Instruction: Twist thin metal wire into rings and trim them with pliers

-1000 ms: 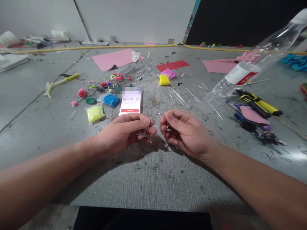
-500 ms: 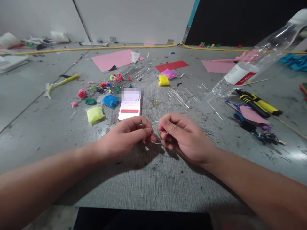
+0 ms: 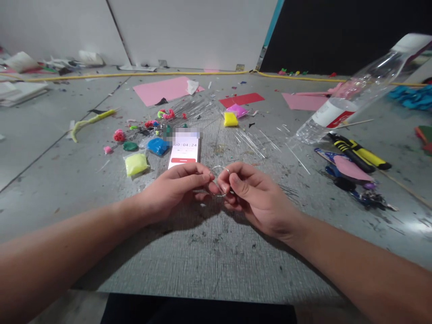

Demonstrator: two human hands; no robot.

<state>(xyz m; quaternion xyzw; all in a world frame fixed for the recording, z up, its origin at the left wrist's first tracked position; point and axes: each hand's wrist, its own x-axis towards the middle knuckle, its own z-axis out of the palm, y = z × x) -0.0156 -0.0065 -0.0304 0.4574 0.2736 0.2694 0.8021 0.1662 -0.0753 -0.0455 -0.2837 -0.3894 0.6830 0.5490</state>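
Note:
My left hand point(image 3: 175, 189) and my right hand point(image 3: 254, 195) meet over the grey mat point(image 3: 216, 252), fingertips almost touching. Both pinch a thin silver wire point(image 3: 221, 168) that curls into a small loop between them. The fingers of each hand are closed on it. Just beyond my hands lies a phone point(image 3: 184, 150) with a timer on its screen.
Small bags of coloured clay, yellow-green point(image 3: 136, 164) and blue point(image 3: 157, 146), lie left of the phone. Loose wires point(image 3: 249, 137) are scattered behind. A clear bottle point(image 3: 351, 96) lies at right, with yellow-handled pliers point(image 3: 359, 153) and pink paper point(image 3: 162, 88) further off.
My hands have drawn closer together, and the wire arc between them has tightened into a smaller loop. The timer has advanced by a second.

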